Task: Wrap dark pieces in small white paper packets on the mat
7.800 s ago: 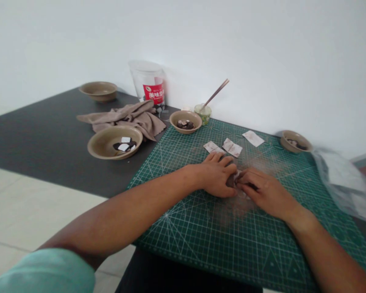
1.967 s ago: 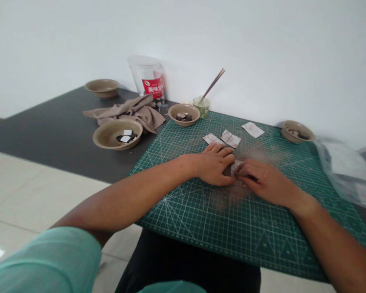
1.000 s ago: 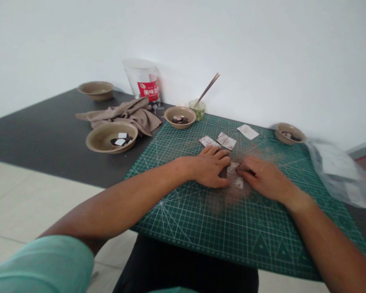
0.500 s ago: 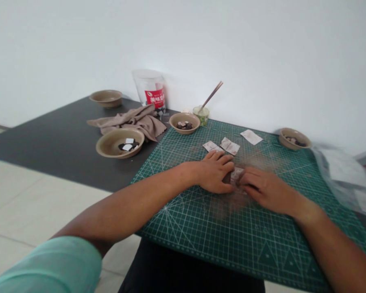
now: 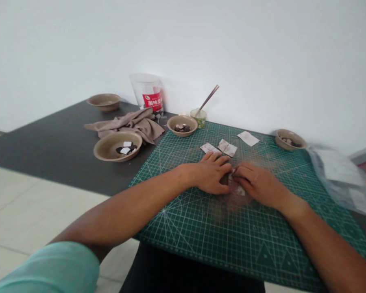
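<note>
My left hand [image 5: 213, 175] lies on the green cutting mat [image 5: 219, 240], its fingers spread and its thumb stretched to the right. Between thumb and forefinger a dark edge shows, touching a smudged whitish piece of paper [image 5: 239, 190]. Over that paper is my right hand [image 5: 260, 183], its fingers bent and pressed together; whatever they grip is hidden. Reddish-brown dust is smeared around both hands. Just beyond my left fingertips lie two stained white pieces, one on the left [image 5: 209, 147] and one on the right [image 5: 227, 147]. A third white piece [image 5: 248, 138] is farther back.
A brown bowl [image 5: 171, 123] with dark pieces stands by a green patterned cup [image 5: 201, 120] holding thin sticks [image 5: 209, 97]. Other bowls stand at left [image 5: 102, 152], far left [image 5: 103, 98] and right [image 5: 285, 133]. Nearby are a cloth [image 5: 125, 122], a clear tub [image 5: 146, 87] and a plastic bag [image 5: 338, 175].
My right hand has moved slightly left over the paper, closer to my left thumb, uncovering its lower right corner. My left hand keeps its place. The view has shifted slightly.
</note>
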A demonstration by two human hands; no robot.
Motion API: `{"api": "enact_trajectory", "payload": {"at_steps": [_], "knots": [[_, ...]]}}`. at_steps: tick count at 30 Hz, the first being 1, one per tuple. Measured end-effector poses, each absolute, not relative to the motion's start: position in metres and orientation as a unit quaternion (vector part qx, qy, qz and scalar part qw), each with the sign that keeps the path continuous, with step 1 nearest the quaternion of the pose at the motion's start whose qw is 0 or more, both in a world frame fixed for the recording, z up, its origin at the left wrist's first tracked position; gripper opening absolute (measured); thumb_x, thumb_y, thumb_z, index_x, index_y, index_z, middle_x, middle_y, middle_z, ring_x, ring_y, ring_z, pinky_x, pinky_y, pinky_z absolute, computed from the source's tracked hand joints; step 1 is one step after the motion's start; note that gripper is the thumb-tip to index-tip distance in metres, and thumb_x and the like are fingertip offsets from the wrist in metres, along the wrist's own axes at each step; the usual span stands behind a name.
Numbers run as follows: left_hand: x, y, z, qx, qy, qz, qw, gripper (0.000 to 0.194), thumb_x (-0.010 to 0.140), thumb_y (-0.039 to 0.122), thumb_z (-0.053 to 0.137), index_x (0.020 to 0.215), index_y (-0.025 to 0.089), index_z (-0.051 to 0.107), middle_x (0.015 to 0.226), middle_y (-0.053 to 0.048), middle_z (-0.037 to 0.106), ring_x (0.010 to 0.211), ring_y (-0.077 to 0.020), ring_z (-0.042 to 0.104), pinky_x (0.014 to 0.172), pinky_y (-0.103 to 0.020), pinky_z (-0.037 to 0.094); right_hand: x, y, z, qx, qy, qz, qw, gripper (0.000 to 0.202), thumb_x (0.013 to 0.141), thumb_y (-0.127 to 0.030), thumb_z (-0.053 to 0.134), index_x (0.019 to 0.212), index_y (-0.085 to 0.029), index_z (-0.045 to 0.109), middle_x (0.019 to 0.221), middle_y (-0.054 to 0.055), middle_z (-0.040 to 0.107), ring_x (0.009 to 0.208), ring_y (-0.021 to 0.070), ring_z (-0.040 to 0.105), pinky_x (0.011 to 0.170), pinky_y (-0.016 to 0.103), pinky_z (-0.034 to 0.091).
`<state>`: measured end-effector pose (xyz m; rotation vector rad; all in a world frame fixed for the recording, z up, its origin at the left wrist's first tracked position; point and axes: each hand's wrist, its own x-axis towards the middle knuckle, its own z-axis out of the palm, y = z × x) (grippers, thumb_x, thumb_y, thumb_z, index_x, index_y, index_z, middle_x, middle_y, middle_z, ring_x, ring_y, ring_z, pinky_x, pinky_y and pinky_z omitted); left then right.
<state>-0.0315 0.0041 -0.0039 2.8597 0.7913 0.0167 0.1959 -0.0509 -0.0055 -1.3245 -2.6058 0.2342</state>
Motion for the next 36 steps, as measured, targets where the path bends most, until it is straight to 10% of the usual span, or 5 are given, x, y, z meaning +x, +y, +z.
{"api": "enact_trajectory", "payload": {"at_steps": [36], "knots": [[-0.0306,0.002,-0.0029,0.958,0.272,0.0,0.092,0.065,0.09,0.064,0.048,0.136,0.018,0.05,0.161,-0.017,0.03,0.149,-0.0412,0.023,0.119,-0.055,0.016,0.2025,-0.0528,0.0023,-0.442,-0.888,0.114,0.063,0.014,0.096,-0.022,0.053,0.085,-0.021,0.061,0.089,0.005,0.064,0.082,0.02,0.06,0.073,0.032,0.045]]}}
